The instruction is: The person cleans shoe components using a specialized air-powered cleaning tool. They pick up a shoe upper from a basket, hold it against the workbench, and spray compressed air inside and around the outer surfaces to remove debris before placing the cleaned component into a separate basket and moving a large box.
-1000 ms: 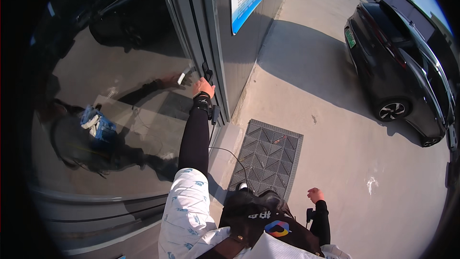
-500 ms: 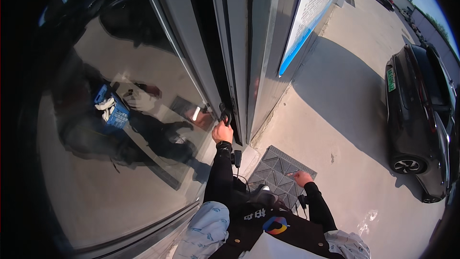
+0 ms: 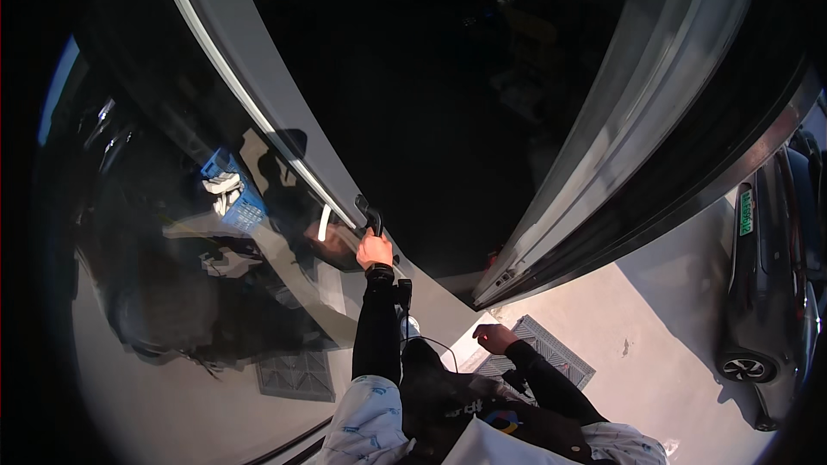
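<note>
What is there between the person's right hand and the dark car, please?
In the head view, between the right hand and the dark car, part of the grey mat shows first, then pale ground, then a shadow.

Strong sunlight on pavement [image 3: 603,310] at lower right — pale, nearly washed out. Doorway [image 3: 413,120] at upper centre near-black, most detail lost. Broad, clear-edged shadow [image 3: 676,267] beside car [image 3: 762,293] at right edge. Reflections layered across glass door [image 3: 181,293] at left. Fisheye bows metal frame [image 3: 603,138] at upper right — corners black. Lower middle reasonably sharp, little blur.
</note>
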Motion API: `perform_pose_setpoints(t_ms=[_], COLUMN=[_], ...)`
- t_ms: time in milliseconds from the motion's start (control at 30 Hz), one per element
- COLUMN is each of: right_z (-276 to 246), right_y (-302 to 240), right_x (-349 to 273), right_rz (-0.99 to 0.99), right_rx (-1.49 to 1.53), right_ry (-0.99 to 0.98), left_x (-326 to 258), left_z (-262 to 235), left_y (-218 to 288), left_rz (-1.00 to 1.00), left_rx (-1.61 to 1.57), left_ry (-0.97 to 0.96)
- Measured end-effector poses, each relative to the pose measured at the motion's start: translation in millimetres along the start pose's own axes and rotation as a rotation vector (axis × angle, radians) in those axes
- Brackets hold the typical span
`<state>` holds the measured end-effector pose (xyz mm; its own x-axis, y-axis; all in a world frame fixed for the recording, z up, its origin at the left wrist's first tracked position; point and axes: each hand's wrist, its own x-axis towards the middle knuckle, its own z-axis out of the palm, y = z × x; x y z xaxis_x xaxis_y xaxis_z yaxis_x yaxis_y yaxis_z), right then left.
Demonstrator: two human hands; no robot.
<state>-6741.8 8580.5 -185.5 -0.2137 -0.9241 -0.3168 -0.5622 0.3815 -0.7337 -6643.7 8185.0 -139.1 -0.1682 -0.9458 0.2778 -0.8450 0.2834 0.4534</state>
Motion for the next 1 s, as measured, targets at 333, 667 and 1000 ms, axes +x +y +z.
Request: perform_pose_setpoints(t_ms=[333,667,1000], right_z=[11,-95,-297], right_y=[-109,-58,-8], right_x=[221,395,526], right_rz=[0.005,0.223,0.293], right_rx=[0.001,0.093,0.483], right_ry=[-0.080,0.078,0.270], left_x=[175,270,431], left_z=[-57,-248,-139], left_y=[-193,48,186], left_rz=[-0.308,0.490,0.470], left_rx=[0.321,-0.506,-0.736], left_ry=[-0.263,-0.084,-0.220])
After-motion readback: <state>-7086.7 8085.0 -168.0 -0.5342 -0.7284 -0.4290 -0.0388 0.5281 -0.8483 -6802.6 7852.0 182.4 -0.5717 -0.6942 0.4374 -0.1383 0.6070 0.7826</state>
